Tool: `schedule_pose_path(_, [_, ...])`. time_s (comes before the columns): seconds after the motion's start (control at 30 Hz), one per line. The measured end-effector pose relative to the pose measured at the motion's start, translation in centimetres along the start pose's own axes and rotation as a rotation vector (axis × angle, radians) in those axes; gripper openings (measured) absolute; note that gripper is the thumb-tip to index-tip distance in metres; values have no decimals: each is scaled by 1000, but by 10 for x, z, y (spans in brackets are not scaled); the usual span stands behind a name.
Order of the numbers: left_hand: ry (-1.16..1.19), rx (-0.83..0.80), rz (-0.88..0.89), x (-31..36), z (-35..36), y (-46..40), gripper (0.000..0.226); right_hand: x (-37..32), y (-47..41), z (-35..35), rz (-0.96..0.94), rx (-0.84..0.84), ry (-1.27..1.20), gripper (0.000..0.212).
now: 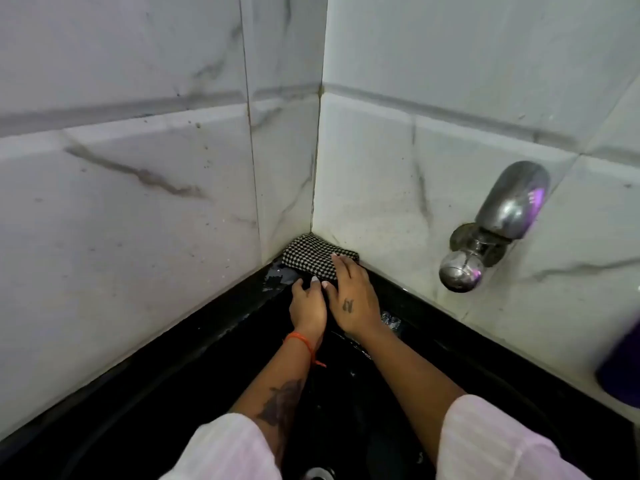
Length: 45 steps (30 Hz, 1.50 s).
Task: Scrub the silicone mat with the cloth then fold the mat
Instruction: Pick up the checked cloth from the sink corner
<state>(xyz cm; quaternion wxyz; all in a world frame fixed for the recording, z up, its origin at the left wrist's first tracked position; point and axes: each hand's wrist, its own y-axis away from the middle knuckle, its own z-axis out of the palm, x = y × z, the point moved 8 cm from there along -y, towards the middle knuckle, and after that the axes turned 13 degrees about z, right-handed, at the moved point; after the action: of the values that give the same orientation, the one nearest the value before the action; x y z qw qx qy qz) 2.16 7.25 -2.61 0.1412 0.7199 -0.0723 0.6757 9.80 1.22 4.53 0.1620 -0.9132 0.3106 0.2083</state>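
Checked cloth (317, 258) lies in the sink (485, 358) corner under the flat right hand (353, 299); left hand (308, 306), loosely curled, holds nothing discernible: grip the cloth firmly before scrubbing.

Two walls of white marble-look tiles (138, 188) with grey veining are meeting in a corner, dark specks dotting the left one. A glossy black sink (145, 386) is sitting below them, its rim running along both walls. A chrome tap (491, 226) is jutting from the right wall (433, 133), catching a purple glint of light.
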Motion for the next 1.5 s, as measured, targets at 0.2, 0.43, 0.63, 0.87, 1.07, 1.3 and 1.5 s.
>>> schedule_pose_path(0.2, [184,40,-45,-25,15,-29,38,9,-35,31,-82,18,244,59])
schedule_pose_path(0.43, [464,5,-124,-21,28,-25,31,-4,-37,6,-103,201,310,25])
schedule_pose_path(0.63, [758,-64,-245,12,31,5,43,-4,6,-19,-112,248,124,23])
schedule_pose_path(0.87, [704,-108,-264,21,8,66,39,-15,85,-63,-138,310,74,37])
schedule_pose_path(1.07, [622,-203,-185,36,-21,144,33,1,163,-83,-11,-70,-214,60])
schedule_pose_path(1.3, [527,-372,-270,46,-28,260,31,63,255,-130,426,159,-529,37])
schedule_pose_path(1.5, [405,-521,-231,54,-15,343,36,83,338,-137,739,-246,-1197,32])
